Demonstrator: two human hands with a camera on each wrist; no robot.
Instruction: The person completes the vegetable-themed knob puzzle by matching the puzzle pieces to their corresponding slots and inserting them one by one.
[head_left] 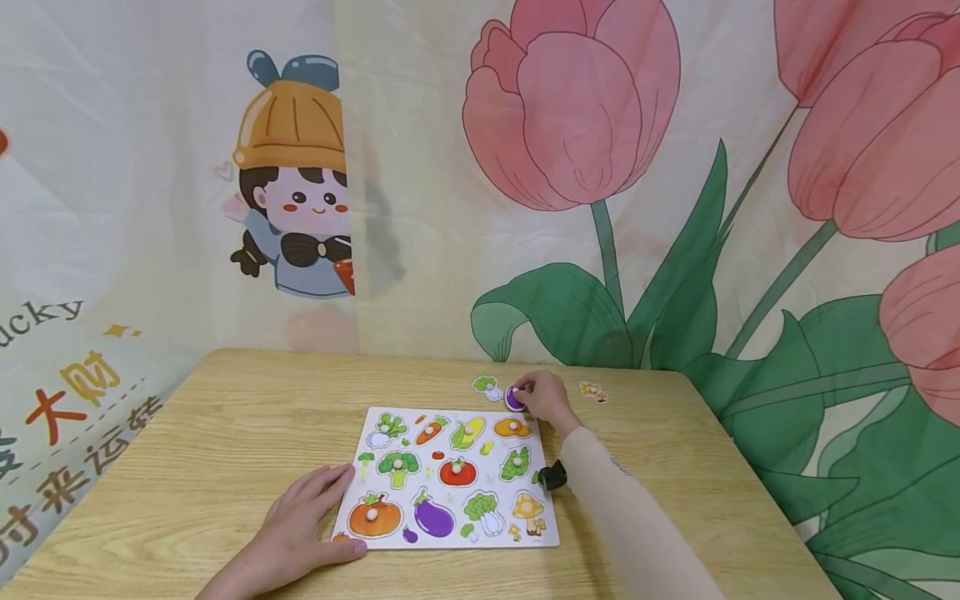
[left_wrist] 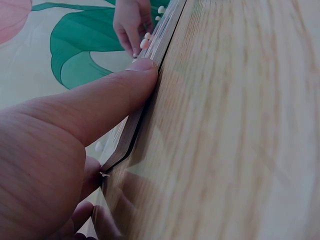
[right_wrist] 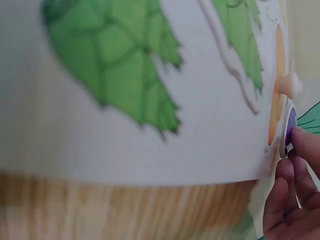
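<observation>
A wooden vegetable puzzle board [head_left: 480,467] lies on the table. My left hand [head_left: 300,521] holds its near left corner, thumb along the near edge and fingers at the left edge; in the left wrist view the thumb [left_wrist: 115,97] lies against the board's side. Past the far right edge of the board, my right hand [head_left: 546,398] pinches an eggplant piece [head_left: 514,399]. The right wrist view shows this purple piece [right_wrist: 290,125] tilted up on edge between thumb and fingers. The printed eggplant space [head_left: 433,514] on the board has no knob.
A loose bok choy piece [head_left: 487,387] lies left of the right hand, a loose mushroom piece [head_left: 594,392] to its right. Several knobbed pieces, such as the tomato [head_left: 457,472] and pumpkin [head_left: 375,518], sit in the board. A printed cloth [head_left: 420,208] hangs behind the table.
</observation>
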